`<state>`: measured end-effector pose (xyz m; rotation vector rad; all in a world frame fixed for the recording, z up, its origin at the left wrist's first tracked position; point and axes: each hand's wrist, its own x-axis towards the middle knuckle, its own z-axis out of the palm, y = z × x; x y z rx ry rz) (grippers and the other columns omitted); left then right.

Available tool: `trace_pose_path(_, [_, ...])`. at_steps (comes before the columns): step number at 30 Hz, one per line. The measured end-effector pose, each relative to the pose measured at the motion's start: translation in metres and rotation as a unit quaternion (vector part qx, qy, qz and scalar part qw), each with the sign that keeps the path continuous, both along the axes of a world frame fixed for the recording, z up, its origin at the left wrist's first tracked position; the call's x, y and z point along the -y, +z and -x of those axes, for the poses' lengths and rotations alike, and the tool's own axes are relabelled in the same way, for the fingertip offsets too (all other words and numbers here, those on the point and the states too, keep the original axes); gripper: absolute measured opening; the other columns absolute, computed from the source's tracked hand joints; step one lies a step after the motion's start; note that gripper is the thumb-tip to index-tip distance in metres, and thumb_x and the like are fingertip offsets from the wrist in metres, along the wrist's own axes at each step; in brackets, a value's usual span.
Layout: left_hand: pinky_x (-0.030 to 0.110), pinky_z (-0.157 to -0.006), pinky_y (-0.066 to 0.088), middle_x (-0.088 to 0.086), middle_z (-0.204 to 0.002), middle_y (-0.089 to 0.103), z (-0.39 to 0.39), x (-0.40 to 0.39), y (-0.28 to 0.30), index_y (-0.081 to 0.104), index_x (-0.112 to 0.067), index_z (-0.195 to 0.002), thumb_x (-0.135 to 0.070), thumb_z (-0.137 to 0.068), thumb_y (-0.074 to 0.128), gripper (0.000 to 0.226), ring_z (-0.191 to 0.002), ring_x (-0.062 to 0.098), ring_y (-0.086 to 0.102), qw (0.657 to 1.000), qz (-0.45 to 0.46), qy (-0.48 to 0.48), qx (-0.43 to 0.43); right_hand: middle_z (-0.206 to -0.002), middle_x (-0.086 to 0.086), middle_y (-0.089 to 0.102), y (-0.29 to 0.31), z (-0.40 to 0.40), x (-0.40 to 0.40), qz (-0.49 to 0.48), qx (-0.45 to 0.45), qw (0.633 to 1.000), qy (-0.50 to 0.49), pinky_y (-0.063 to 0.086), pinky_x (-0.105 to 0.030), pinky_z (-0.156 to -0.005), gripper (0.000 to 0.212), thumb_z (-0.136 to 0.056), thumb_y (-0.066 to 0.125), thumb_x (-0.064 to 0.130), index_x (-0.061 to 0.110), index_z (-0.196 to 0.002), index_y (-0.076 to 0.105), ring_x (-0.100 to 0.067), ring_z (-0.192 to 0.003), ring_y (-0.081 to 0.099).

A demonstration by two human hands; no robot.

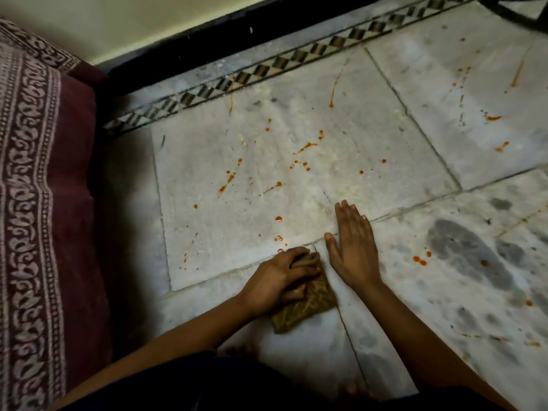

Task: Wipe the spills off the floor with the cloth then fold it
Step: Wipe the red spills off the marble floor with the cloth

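Pressing folded cloth (308,304) under left hand (278,280), beside spills (278,218).

Olive-brown cloth (305,304); orange-red spills (278,218); grey-white marble floor (296,114); maroon patterned bedspread (38,179).

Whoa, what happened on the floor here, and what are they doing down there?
A person is crouched over a marble floor spattered with orange-red spills. The left hand grips a folded brownish cloth pressed to the floor, beside the nearest drops. The right hand lies flat on the tiles next to it. Most spatters are not yet wiped.
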<state>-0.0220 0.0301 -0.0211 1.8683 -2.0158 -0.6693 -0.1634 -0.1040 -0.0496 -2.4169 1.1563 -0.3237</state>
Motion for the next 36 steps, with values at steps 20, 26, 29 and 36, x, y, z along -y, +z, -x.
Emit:
trace_pose_path(20, [0.063,-0.108,0.008,0.009,-0.158,0.013,-0.032,0.050,-0.031,0.025,-0.041,-0.144,-0.072,-0.078,0.034,0.074,-0.142,0.039,-0.003,0.959,-0.047,0.189,0.206,-0.156,-0.014,0.015,-0.026,-0.020,0.009,0.051,-0.128,0.990,0.000,0.008,-0.039,-0.116,0.061,-0.095,0.024,0.036,0.008,-0.149,0.018,-0.024,-0.144,0.013])
trace_pose_path(26, [0.059,-0.097,0.036,0.008,-0.150,0.032,-0.061,0.002,-0.032,0.036,-0.037,-0.139,-0.049,-0.081,0.042,0.059,-0.133,0.037,0.024,0.975,0.055,0.050,0.211,-0.155,-0.013,0.018,-0.025,-0.020,0.008,0.038,-0.114,0.993,-0.009,0.011,-0.039,-0.116,0.062,-0.094,0.026,0.038,0.009,-0.148,0.021,-0.023,-0.143,0.017])
trace_pose_path(29, [0.061,-0.094,0.036,0.012,-0.153,0.024,-0.084,0.019,-0.027,0.036,-0.039,-0.139,-0.049,-0.086,0.037,0.054,-0.135,0.039,0.021,0.973,0.029,0.118,0.196,-0.155,-0.012,0.019,-0.025,-0.020,0.010,0.045,-0.114,0.992,-0.008,0.011,-0.039,-0.116,0.061,-0.094,0.026,0.038,0.009,-0.148,0.022,-0.022,-0.143,0.016])
trace_pose_path(36, [0.054,-0.110,0.013,0.016,-0.155,0.016,-0.050,0.053,-0.034,0.034,-0.038,-0.142,-0.055,-0.092,0.033,0.053,-0.142,0.035,0.012,0.978,0.044,0.035,0.201,-0.156,-0.012,0.018,-0.024,-0.018,0.007,0.036,-0.125,0.991,-0.007,0.009,-0.037,-0.117,0.061,-0.094,0.026,0.037,0.010,-0.149,0.021,-0.022,-0.144,0.016])
